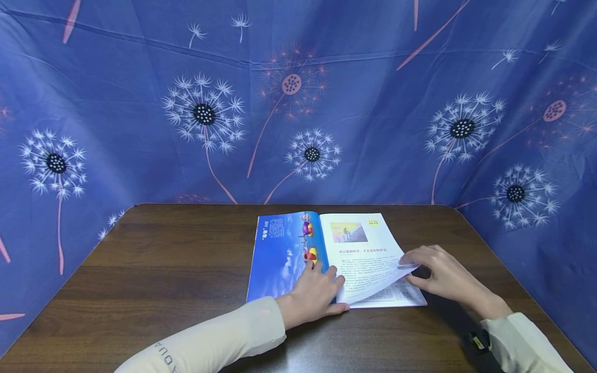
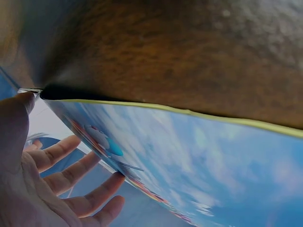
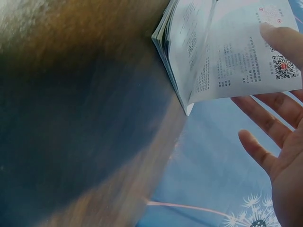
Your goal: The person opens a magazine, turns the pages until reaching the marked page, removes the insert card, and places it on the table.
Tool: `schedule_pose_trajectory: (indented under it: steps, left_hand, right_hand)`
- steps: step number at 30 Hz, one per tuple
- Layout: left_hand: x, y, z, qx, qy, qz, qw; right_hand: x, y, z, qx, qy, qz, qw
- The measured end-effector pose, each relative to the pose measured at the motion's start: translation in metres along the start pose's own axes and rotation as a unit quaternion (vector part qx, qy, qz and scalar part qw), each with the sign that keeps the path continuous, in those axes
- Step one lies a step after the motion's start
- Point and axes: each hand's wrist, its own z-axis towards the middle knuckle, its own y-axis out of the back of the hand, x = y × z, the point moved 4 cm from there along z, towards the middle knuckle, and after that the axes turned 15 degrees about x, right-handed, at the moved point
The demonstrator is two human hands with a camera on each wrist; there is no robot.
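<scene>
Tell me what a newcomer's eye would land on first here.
Probably the open magazine on the brown table, its left page bright blue. Next, the right hand pinching a lifted page at the right, with the left hand by the fold's near end. Behind hangs a blue cloth printed with dandelions.

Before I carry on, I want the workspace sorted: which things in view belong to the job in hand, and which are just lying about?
In use:
open magazine
lifted page
left hand, resting on the magazine near its spine
right hand, pinching the lifted page

Only surroundings:
wood-grain table, underneath
dandelion-print cloth, behind
small dark device, by the right cuff
</scene>
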Motion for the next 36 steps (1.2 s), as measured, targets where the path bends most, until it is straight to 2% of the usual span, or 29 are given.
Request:
schedule_pose_trajectory:
  steps: [6,12,22,28,36]
  left_hand:
    - [0.001,0.0,-0.002,-0.008,-0.004,-0.009,0.9999]
    - [0.001,0.0,-0.003,-0.019,0.001,-0.009,0.9998]
    - [0.0,-0.001,-0.004,-0.016,-0.001,-0.016,0.9997]
    - [0.001,-0.001,-0.005,-0.029,0.002,-0.03,0.9991]
    - [0.003,-0.001,-0.006,-0.033,0.001,-0.057,0.9978]
  right_hand:
    - [-0.002,0.002,-0.001,-0.019,0.004,-0.005,1.0]
    - [-0.003,0.006,-0.001,-0.037,-0.011,-0.001,0.999]
    - [-0.004,0.011,-0.002,-0.069,-0.034,-0.01,0.997]
    - [-0.004,0.009,-0.003,-0.057,-0.049,0.004,0.997]
    - [-0.004,-0.002,-0.004,-0.007,-0.038,0.01,0.999]
